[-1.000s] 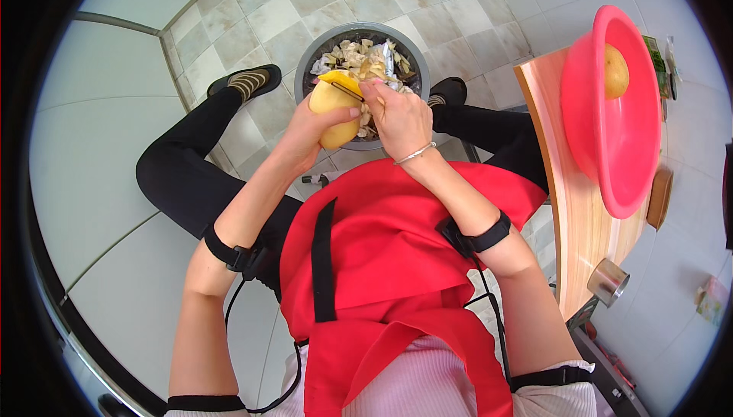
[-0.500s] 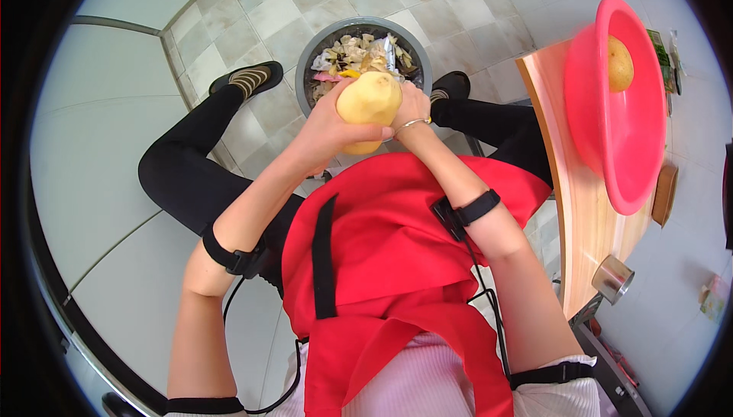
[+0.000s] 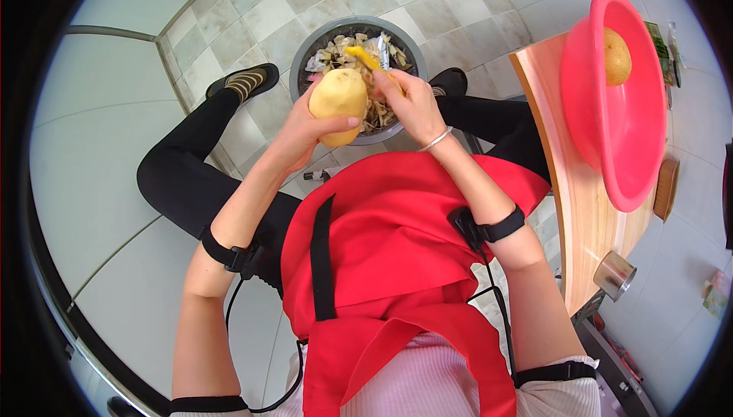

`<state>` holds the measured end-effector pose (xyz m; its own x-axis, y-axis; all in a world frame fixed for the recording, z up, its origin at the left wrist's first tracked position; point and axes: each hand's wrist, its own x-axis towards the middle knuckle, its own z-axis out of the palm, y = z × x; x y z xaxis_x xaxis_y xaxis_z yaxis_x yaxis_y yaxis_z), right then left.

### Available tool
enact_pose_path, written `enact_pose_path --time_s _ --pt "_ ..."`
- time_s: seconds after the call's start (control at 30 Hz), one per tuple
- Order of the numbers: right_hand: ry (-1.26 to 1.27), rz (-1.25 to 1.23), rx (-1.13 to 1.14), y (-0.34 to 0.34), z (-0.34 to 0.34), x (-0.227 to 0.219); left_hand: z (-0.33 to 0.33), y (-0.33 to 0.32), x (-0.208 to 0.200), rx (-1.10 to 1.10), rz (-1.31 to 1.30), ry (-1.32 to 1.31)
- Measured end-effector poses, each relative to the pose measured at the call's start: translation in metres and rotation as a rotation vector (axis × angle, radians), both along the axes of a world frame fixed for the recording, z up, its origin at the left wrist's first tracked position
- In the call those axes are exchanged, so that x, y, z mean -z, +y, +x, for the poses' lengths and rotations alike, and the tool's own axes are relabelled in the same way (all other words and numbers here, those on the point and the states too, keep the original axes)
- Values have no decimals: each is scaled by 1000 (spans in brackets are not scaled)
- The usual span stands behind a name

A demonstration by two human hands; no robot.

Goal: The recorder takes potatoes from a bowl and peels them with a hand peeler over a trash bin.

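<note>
So my left hand (image 3: 309, 123) is up in front of me, forearm angled in from the lower left, and the fingers are wrapped tight around a potato (image 3: 338, 104), thumb across the lower front of it. My right hand (image 3: 408, 100) comes in from the other side, wrist bent, with a thin bracelet (image 3: 437, 139) on it. Those fingers are closed on a yellow peeler (image 3: 365, 58), which pokes up and to the left out of my fist, just past the top of the potato.

The potato itself looks mostly peeled: pale yellow and smooth all over the side facing me, standing roughly upright in my grip. It's hovering right over the near edge of a grey bucket (image 3: 305, 58) on the tiled floor between my feet, and that bucket is full of peels (image 3: 336, 51).

Off to my right there's a wooden table (image 3: 580, 203) with a pink bowl (image 3: 611, 150) on it, one unpeeled potato (image 3: 617, 57) sitting inside.

Compared to half a second ago, the potato has shifted left a bit and stands more upright, and the peeler has come off it and now sticks up above it, over the bucket. A second back the yellow peeler was lying right against the top of the potato.
</note>
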<state>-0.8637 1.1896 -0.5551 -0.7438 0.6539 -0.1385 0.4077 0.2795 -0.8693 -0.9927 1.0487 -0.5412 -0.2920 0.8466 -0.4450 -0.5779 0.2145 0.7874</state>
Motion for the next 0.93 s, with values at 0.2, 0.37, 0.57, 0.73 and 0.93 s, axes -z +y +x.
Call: enact_pose_path --time_s 0.2,0.37,0.57,0.73,0.93 --pt "-76 492 2 -20 1 -28 5 2 4 113 -48 170" --pt "-167 562 -23 -26 -2 -21 2 1 7 133 -64 157" --pt "-548 593 -155 -4 -10 33 15 0 -19 354 33 311" --pt "-599 563 -179 2 -13 37 5 13 -31 303 79 201" --pt "-500 473 -93 7 -16 27 -2 2 -16 221 -20 145"
